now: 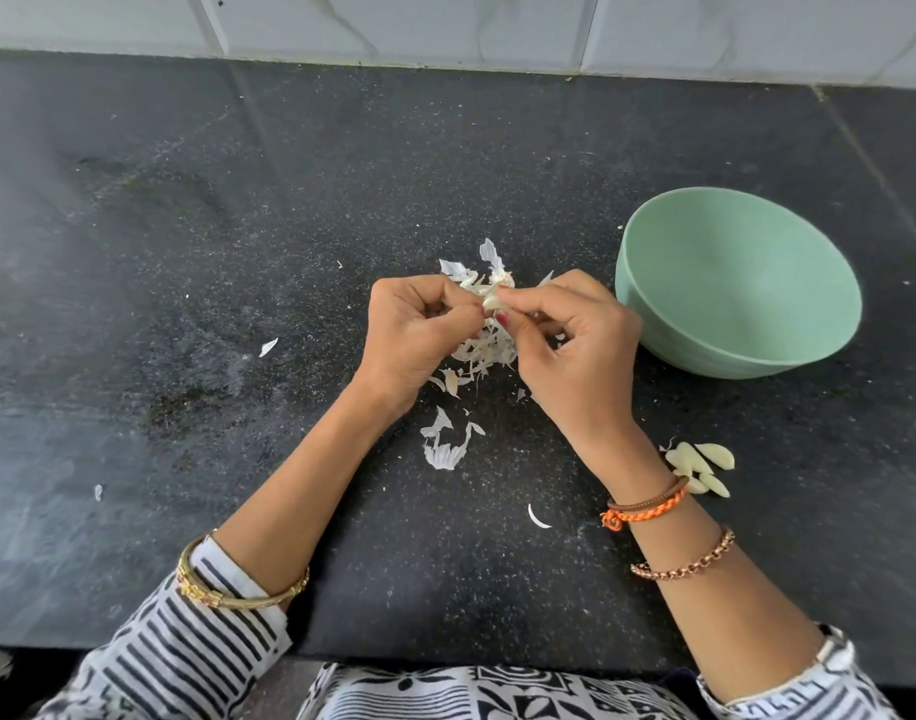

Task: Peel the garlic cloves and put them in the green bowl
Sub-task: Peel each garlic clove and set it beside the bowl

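Observation:
A pale garlic clove (493, 302) is pinched between the fingertips of both hands above the dark counter. My left hand (414, 340) grips it from the left with curled fingers. My right hand (575, 345) pinches it from the right with thumb and forefinger. The green bowl (737, 283) stands just right of my right hand, and its visible inside looks empty. Several peeled cloves (702, 467) lie on the counter beside my right wrist.
A heap of papery garlic skins (484, 350) lies under and behind the hands, with more scraps (445, 441) nearer me and a few flakes scattered left. The black speckled counter (238, 252) ends at a white tiled wall (445, 23) behind.

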`<state>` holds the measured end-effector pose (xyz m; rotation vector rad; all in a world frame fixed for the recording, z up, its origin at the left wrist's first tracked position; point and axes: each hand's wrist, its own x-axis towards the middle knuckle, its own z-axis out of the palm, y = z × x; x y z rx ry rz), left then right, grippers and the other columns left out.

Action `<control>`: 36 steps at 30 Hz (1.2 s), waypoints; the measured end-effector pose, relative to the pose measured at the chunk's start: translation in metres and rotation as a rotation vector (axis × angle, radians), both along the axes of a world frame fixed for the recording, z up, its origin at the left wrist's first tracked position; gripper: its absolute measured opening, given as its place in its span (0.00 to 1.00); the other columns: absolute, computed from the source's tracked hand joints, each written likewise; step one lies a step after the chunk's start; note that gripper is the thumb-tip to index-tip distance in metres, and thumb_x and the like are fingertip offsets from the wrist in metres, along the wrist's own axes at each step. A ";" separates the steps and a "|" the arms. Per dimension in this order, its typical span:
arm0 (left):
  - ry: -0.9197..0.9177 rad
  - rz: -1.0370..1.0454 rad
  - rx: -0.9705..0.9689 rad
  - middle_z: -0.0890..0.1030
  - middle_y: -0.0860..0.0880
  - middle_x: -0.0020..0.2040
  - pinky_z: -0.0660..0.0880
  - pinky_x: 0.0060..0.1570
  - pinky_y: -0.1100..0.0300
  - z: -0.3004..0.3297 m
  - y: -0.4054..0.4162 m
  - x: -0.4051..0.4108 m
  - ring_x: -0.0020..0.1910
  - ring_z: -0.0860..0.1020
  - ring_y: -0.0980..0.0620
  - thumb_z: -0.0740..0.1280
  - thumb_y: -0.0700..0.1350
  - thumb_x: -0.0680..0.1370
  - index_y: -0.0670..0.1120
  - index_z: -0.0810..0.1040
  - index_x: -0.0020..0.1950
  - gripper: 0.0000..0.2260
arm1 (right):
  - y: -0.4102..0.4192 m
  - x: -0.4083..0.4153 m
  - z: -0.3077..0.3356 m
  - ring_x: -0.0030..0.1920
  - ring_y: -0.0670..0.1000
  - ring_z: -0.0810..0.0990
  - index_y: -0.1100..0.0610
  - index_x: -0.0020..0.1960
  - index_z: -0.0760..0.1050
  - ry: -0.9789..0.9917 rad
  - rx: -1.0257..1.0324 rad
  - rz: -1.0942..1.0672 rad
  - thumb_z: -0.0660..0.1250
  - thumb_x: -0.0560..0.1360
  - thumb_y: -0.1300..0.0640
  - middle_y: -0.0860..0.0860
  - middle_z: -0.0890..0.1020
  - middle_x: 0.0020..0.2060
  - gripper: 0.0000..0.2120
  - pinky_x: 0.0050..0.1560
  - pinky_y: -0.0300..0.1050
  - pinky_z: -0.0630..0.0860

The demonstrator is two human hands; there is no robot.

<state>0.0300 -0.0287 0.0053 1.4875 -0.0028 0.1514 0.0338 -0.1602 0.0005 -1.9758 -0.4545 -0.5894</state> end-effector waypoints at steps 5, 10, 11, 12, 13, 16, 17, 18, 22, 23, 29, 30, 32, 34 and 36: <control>0.004 0.020 -0.012 0.73 0.56 0.21 0.62 0.22 0.69 0.001 0.001 0.000 0.21 0.65 0.61 0.65 0.34 0.63 0.46 0.76 0.24 0.10 | 0.000 0.000 0.002 0.35 0.47 0.78 0.59 0.47 0.83 0.081 0.064 0.043 0.71 0.69 0.67 0.46 0.78 0.37 0.08 0.32 0.34 0.75; 0.054 0.052 -0.080 0.72 0.55 0.20 0.62 0.21 0.69 0.002 -0.004 -0.002 0.20 0.64 0.61 0.64 0.34 0.63 0.45 0.75 0.23 0.10 | 0.001 -0.002 0.003 0.34 0.48 0.79 0.58 0.47 0.82 0.168 0.148 0.059 0.71 0.69 0.66 0.51 0.81 0.38 0.08 0.33 0.38 0.77; 0.071 0.057 -0.114 0.71 0.54 0.20 0.62 0.21 0.69 0.002 -0.005 -0.002 0.20 0.64 0.60 0.64 0.35 0.63 0.46 0.75 0.22 0.11 | 0.002 -0.003 0.003 0.34 0.48 0.79 0.57 0.46 0.82 0.179 0.175 0.061 0.71 0.69 0.66 0.53 0.82 0.38 0.08 0.33 0.40 0.78; 0.086 0.056 -0.147 0.71 0.54 0.20 0.61 0.21 0.69 0.002 -0.005 -0.002 0.20 0.64 0.60 0.63 0.35 0.64 0.46 0.75 0.21 0.12 | 0.002 -0.003 0.005 0.34 0.47 0.80 0.56 0.46 0.81 0.198 0.213 0.070 0.71 0.69 0.66 0.53 0.82 0.38 0.09 0.35 0.41 0.78; 0.100 0.051 -0.177 0.70 0.54 0.20 0.61 0.21 0.69 0.002 -0.006 -0.002 0.20 0.63 0.60 0.63 0.35 0.64 0.46 0.74 0.21 0.12 | 0.003 -0.004 0.006 0.35 0.47 0.81 0.55 0.46 0.81 0.230 0.264 0.090 0.71 0.69 0.67 0.53 0.82 0.38 0.10 0.35 0.40 0.79; 0.127 0.036 -0.261 0.70 0.53 0.20 0.60 0.20 0.70 0.003 -0.009 -0.002 0.20 0.63 0.60 0.63 0.35 0.64 0.46 0.74 0.20 0.12 | 0.005 -0.007 0.012 0.35 0.41 0.81 0.59 0.47 0.79 0.362 0.457 0.177 0.69 0.69 0.73 0.50 0.82 0.37 0.12 0.33 0.31 0.76; 0.131 0.033 -0.280 0.70 0.53 0.20 0.59 0.20 0.70 0.003 -0.009 -0.002 0.20 0.63 0.60 0.63 0.34 0.64 0.45 0.74 0.21 0.12 | 0.006 -0.007 0.013 0.34 0.40 0.81 0.60 0.47 0.79 0.394 0.498 0.190 0.68 0.69 0.74 0.48 0.82 0.36 0.12 0.33 0.30 0.75; 0.129 0.031 -0.290 0.70 0.52 0.20 0.59 0.20 0.70 0.002 -0.009 -0.002 0.20 0.63 0.60 0.63 0.34 0.64 0.44 0.74 0.21 0.11 | 0.006 -0.008 0.014 0.33 0.40 0.81 0.60 0.47 0.79 0.414 0.523 0.194 0.68 0.69 0.74 0.47 0.82 0.35 0.12 0.32 0.30 0.74; 0.091 0.020 -0.265 0.69 0.53 0.20 0.60 0.21 0.69 0.002 -0.009 -0.003 0.20 0.62 0.60 0.62 0.33 0.64 0.45 0.73 0.21 0.12 | 0.007 -0.008 0.015 0.33 0.40 0.80 0.61 0.47 0.80 0.449 0.529 0.189 0.68 0.70 0.73 0.49 0.82 0.36 0.11 0.32 0.31 0.73; 0.084 0.029 -0.247 0.69 0.54 0.20 0.60 0.21 0.69 0.003 -0.008 -0.003 0.20 0.62 0.60 0.62 0.34 0.64 0.46 0.74 0.21 0.13 | 0.007 -0.008 0.015 0.33 0.40 0.80 0.61 0.48 0.80 0.456 0.533 0.187 0.68 0.70 0.73 0.49 0.82 0.36 0.11 0.32 0.31 0.73; 0.066 0.139 -0.242 0.72 0.55 0.23 0.60 0.22 0.69 0.006 0.006 0.004 0.22 0.63 0.61 0.62 0.37 0.65 0.46 0.75 0.25 0.10 | 0.004 -0.006 0.016 0.34 0.40 0.79 0.57 0.41 0.80 0.543 0.606 0.177 0.67 0.70 0.73 0.44 0.83 0.31 0.11 0.32 0.33 0.73; 0.044 0.126 -0.217 0.71 0.56 0.23 0.59 0.22 0.69 0.006 0.007 0.003 0.23 0.63 0.61 0.61 0.37 0.65 0.49 0.75 0.24 0.12 | 0.004 -0.006 0.016 0.34 0.41 0.79 0.57 0.41 0.80 0.533 0.589 0.174 0.67 0.70 0.72 0.43 0.83 0.31 0.11 0.32 0.33 0.74; -0.015 0.064 -0.120 0.70 0.55 0.23 0.59 0.23 0.68 0.004 0.006 0.001 0.23 0.63 0.60 0.60 0.39 0.66 0.50 0.75 0.24 0.12 | 0.005 -0.007 0.016 0.35 0.41 0.80 0.55 0.41 0.80 0.490 0.537 0.154 0.69 0.70 0.71 0.43 0.83 0.32 0.11 0.34 0.34 0.74; -0.059 0.006 0.000 0.71 0.54 0.24 0.60 0.24 0.68 0.001 0.002 -0.001 0.24 0.63 0.60 0.63 0.46 0.67 0.51 0.75 0.25 0.10 | 0.005 -0.007 0.015 0.36 0.43 0.81 0.55 0.43 0.81 0.436 0.485 0.128 0.69 0.71 0.70 0.46 0.83 0.35 0.10 0.37 0.37 0.76; -0.093 -0.021 0.079 0.73 0.56 0.24 0.62 0.25 0.69 -0.001 -0.001 -0.003 0.24 0.65 0.61 0.66 0.50 0.70 0.50 0.78 0.29 0.10 | 0.005 -0.006 0.012 0.39 0.49 0.82 0.57 0.46 0.81 0.365 0.416 0.096 0.70 0.71 0.68 0.53 0.83 0.39 0.08 0.41 0.44 0.79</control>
